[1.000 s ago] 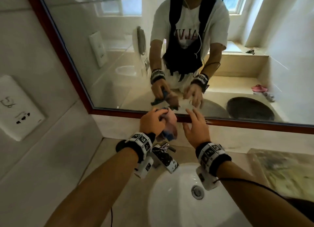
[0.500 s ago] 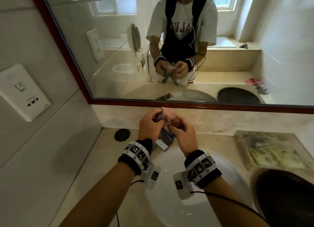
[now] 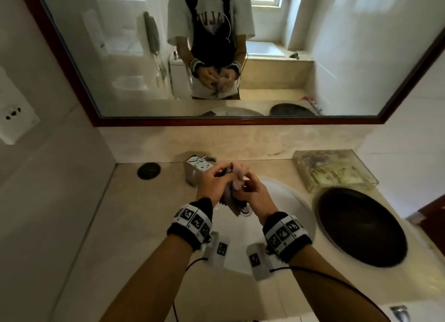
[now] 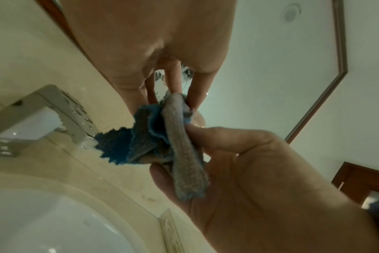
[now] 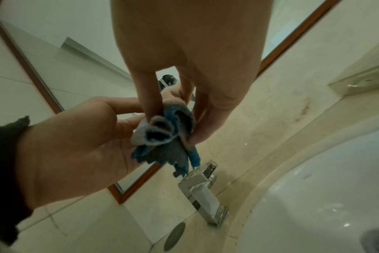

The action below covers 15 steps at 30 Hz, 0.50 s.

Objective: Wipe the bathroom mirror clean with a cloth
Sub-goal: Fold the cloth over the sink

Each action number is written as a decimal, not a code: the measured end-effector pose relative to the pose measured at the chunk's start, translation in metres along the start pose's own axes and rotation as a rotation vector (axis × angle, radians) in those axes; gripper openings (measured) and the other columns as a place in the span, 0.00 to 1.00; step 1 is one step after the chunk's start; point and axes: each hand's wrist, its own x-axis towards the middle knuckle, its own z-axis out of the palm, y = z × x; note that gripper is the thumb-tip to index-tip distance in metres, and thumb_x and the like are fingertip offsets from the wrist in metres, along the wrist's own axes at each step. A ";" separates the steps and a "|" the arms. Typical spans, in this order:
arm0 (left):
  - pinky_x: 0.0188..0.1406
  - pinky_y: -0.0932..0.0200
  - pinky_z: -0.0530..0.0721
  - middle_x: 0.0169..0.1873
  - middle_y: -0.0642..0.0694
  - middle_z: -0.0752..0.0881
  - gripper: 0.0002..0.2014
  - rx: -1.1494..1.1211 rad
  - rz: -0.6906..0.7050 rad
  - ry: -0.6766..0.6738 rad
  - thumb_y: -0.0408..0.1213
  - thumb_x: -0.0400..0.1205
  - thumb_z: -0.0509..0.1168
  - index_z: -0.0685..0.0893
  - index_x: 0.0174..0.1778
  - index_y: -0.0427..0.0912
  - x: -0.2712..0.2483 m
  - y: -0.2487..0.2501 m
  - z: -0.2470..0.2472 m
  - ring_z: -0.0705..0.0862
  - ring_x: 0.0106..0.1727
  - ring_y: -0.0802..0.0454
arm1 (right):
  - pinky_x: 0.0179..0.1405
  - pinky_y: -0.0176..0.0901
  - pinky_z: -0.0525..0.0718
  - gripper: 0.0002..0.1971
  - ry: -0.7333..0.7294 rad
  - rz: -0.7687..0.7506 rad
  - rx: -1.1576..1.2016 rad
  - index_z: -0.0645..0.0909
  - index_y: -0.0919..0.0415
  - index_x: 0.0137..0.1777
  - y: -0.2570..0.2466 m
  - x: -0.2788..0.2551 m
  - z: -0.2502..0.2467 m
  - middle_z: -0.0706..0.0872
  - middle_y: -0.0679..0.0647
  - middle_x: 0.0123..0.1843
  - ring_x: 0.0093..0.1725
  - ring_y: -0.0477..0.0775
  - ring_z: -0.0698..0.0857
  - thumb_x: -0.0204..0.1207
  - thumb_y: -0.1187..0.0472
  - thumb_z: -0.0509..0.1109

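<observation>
Both hands pinch the cloth [image 3: 233,189] now: our left hand [image 3: 215,182] at its top, our right hand [image 3: 252,196] lower down, bunching it. A second ago we were up at the mirror [image 3: 240,44]; now we've dropped below it, over the sink [image 3: 298,208]. Looks like refolding before the next wipe.
</observation>
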 end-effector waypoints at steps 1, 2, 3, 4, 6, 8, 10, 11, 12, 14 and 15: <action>0.37 0.75 0.80 0.46 0.53 0.89 0.12 -0.023 0.002 -0.018 0.28 0.76 0.72 0.88 0.51 0.50 -0.004 0.000 0.003 0.87 0.48 0.61 | 0.46 0.49 0.89 0.30 0.018 0.002 0.009 0.77 0.62 0.69 0.001 -0.004 -0.003 0.86 0.68 0.55 0.51 0.62 0.87 0.69 0.86 0.66; 0.38 0.75 0.80 0.47 0.53 0.89 0.12 -0.035 0.005 -0.034 0.28 0.76 0.72 0.88 0.51 0.49 -0.009 -0.001 0.008 0.86 0.48 0.61 | 0.44 0.50 0.88 0.31 0.038 0.004 0.022 0.78 0.62 0.68 0.002 -0.009 -0.008 0.86 0.68 0.53 0.49 0.61 0.87 0.68 0.87 0.65; 0.41 0.73 0.81 0.48 0.53 0.89 0.13 -0.041 0.010 -0.044 0.29 0.76 0.73 0.88 0.52 0.49 -0.012 0.000 0.012 0.86 0.49 0.61 | 0.42 0.52 0.87 0.31 0.054 0.004 0.033 0.79 0.60 0.67 0.002 -0.012 -0.012 0.86 0.69 0.51 0.46 0.60 0.87 0.68 0.87 0.64; 0.44 0.70 0.82 0.49 0.53 0.89 0.13 -0.037 0.016 -0.055 0.29 0.76 0.73 0.89 0.53 0.48 -0.014 0.000 0.015 0.86 0.51 0.60 | 0.42 0.53 0.86 0.30 0.065 -0.001 0.040 0.80 0.59 0.65 0.003 -0.014 -0.017 0.86 0.68 0.50 0.45 0.60 0.87 0.68 0.87 0.63; 0.47 0.68 0.81 0.50 0.53 0.90 0.13 -0.015 0.030 -0.071 0.31 0.75 0.74 0.89 0.54 0.48 -0.018 0.001 0.022 0.86 0.53 0.59 | 0.45 0.57 0.85 0.28 0.082 -0.019 0.042 0.82 0.57 0.62 0.004 -0.017 -0.028 0.86 0.71 0.49 0.46 0.62 0.87 0.70 0.86 0.64; 0.48 0.70 0.81 0.52 0.52 0.90 0.14 0.024 0.043 -0.098 0.32 0.75 0.74 0.89 0.57 0.47 -0.020 -0.001 0.029 0.86 0.53 0.59 | 0.46 0.57 0.85 0.25 0.097 -0.024 0.034 0.82 0.62 0.62 0.005 -0.019 -0.041 0.87 0.73 0.51 0.47 0.64 0.88 0.71 0.85 0.65; 0.47 0.70 0.82 0.52 0.52 0.89 0.16 0.064 0.049 -0.126 0.32 0.76 0.74 0.88 0.59 0.47 -0.022 -0.002 0.040 0.86 0.53 0.59 | 0.42 0.49 0.86 0.23 0.122 -0.020 0.024 0.82 0.67 0.63 0.008 -0.020 -0.056 0.88 0.73 0.52 0.47 0.62 0.89 0.71 0.85 0.65; 0.46 0.71 0.82 0.52 0.53 0.89 0.16 0.074 0.048 -0.132 0.32 0.76 0.74 0.87 0.59 0.48 -0.023 -0.003 0.046 0.86 0.53 0.60 | 0.41 0.47 0.86 0.23 0.132 -0.015 0.021 0.81 0.68 0.63 0.009 -0.020 -0.064 0.87 0.73 0.52 0.48 0.62 0.89 0.71 0.85 0.64; 0.44 0.73 0.81 0.51 0.55 0.88 0.15 0.094 0.048 -0.137 0.33 0.76 0.74 0.87 0.58 0.50 -0.022 -0.005 0.055 0.85 0.52 0.63 | 0.42 0.47 0.86 0.23 0.140 -0.009 0.021 0.82 0.68 0.62 0.010 -0.019 -0.075 0.87 0.72 0.52 0.49 0.62 0.88 0.71 0.86 0.63; 0.45 0.74 0.81 0.49 0.58 0.88 0.14 0.149 0.053 -0.131 0.35 0.77 0.74 0.85 0.56 0.56 -0.020 -0.006 0.070 0.85 0.51 0.65 | 0.44 0.49 0.85 0.23 0.144 0.008 0.014 0.82 0.66 0.61 0.013 -0.017 -0.092 0.87 0.72 0.53 0.49 0.63 0.88 0.71 0.85 0.62; 0.46 0.72 0.81 0.50 0.57 0.88 0.15 0.169 0.052 -0.127 0.37 0.76 0.74 0.85 0.56 0.57 -0.019 -0.008 0.081 0.85 0.52 0.63 | 0.44 0.50 0.85 0.23 0.146 0.021 0.009 0.82 0.65 0.61 0.014 -0.016 -0.104 0.87 0.72 0.52 0.49 0.63 0.87 0.71 0.85 0.62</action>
